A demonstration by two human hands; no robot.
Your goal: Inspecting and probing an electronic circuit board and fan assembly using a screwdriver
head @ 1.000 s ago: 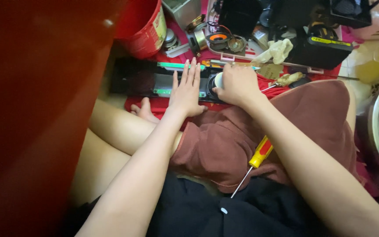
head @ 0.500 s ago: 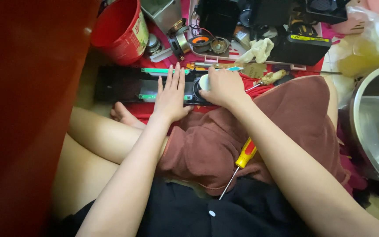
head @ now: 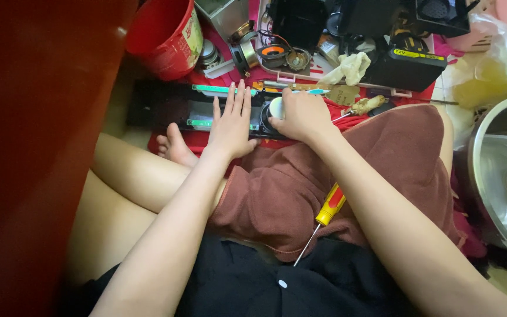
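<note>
A long black device [head: 165, 108], lined with green circuit strips, lay on the floor just beyond the person's bare foot [head: 174, 147]. The left hand [head: 232, 126] rested flat on the device near its middle, palm down, fingers straight and slightly spread, the forearm reaching forward over the knee. The right hand [head: 301, 114] sat just right of it at the device's right end, curled over and gripping a small round white part [head: 276, 108], knuckles up; how tightly it pinched could not be told. On the near side of the device, a brown cloth [head: 300, 188] covered the lap, with a yellow-and-red screwdriver [head: 323, 220] lying on it beside the right forearm. Beyond the device, a red bucket [head: 168, 38], small speaker parts and black boxes crowded close against its far edge. Left of the device rose a red wall-like panel [head: 30, 147], leaving little room there; well to its right stood a metal basin [head: 503, 176].
</note>
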